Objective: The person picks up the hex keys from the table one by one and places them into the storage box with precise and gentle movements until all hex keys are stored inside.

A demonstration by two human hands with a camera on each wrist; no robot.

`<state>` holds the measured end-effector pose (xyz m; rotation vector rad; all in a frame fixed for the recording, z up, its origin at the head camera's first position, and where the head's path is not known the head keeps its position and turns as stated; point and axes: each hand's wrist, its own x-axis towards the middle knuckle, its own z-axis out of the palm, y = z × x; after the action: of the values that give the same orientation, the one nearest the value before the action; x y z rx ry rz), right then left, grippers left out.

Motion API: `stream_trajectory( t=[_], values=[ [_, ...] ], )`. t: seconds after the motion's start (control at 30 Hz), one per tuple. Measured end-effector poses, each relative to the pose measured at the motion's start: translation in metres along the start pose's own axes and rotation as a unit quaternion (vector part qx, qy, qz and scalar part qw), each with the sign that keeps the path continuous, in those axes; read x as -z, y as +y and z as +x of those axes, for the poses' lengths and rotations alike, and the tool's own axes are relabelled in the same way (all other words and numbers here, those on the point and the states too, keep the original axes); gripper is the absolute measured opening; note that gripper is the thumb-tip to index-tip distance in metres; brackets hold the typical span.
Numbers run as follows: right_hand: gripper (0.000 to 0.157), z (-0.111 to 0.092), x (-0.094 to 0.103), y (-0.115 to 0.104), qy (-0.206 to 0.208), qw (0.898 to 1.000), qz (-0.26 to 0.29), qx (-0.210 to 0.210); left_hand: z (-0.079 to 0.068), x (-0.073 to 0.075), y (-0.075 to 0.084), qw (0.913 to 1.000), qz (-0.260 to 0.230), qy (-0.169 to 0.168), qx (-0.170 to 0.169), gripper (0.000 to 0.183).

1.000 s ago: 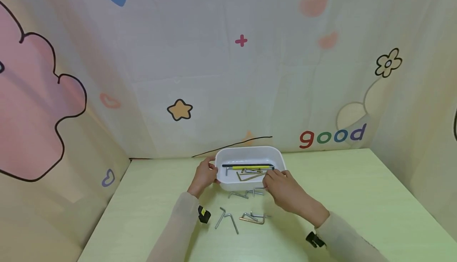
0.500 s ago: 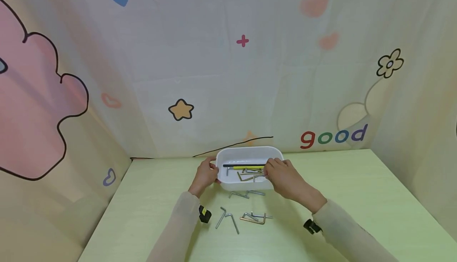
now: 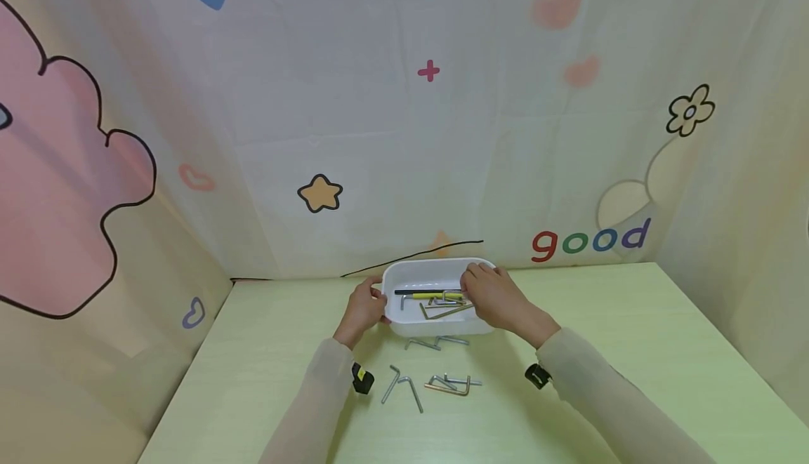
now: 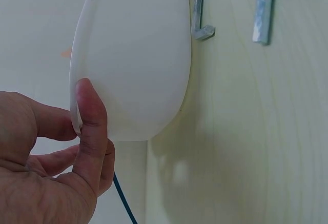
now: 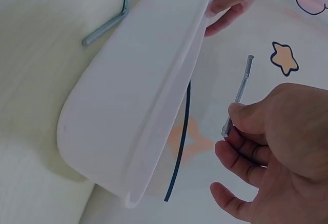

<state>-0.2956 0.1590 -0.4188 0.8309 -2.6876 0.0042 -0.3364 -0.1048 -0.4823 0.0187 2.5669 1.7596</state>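
My left hand grips the left end of a white plastic tray, its thumb and fingers on either side of the rim. Above the tray's right part, my right hand pinches a silver hex key between thumb and fingers, clear of the tray in the right wrist view. Inside the tray lie a long black hex key, a yellow-sleeved hex key and several brass-coloured and silver ones. The right hand hides part of the tray's right end.
Two silver hex keys lie just in front of the tray. Closer to me are two more silver hex keys and a cluster with a copper-coloured hex key. A printed curtain hangs behind the pale green table.
My right hand has lifted a silver hex key from the table in front of the tray and moved it left and back over the tray. The left hand keeps its grip on the rim.
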Motion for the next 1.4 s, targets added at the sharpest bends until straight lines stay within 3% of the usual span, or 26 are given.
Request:
stream_trajectory(
  t=[0.8,1.0,1.2,1.4],
  values=[
    [0.008,0.039,-0.028,0.014,-0.107,0.991,0.056,-0.064,0.000,0.000,0.000,1.0000,0.006,0.004,0.005,0.049],
    [0.012,0.039,-0.034,0.016,-0.104,0.991,0.060,-0.063,0.000,0.000,0.000,0.9999,0.009,0.001,0.007,0.049],
    [0.005,0.039,-0.043,0.019,-0.103,0.990,0.076,-0.066,0.000,0.000,-0.001,0.9999,0.012,0.001,0.006,0.049],
    [0.014,0.035,-0.044,0.019,-0.080,0.990,0.095,-0.063,0.001,-0.001,-0.002,0.9999,0.009,0.003,0.005,0.049]
  ],
)
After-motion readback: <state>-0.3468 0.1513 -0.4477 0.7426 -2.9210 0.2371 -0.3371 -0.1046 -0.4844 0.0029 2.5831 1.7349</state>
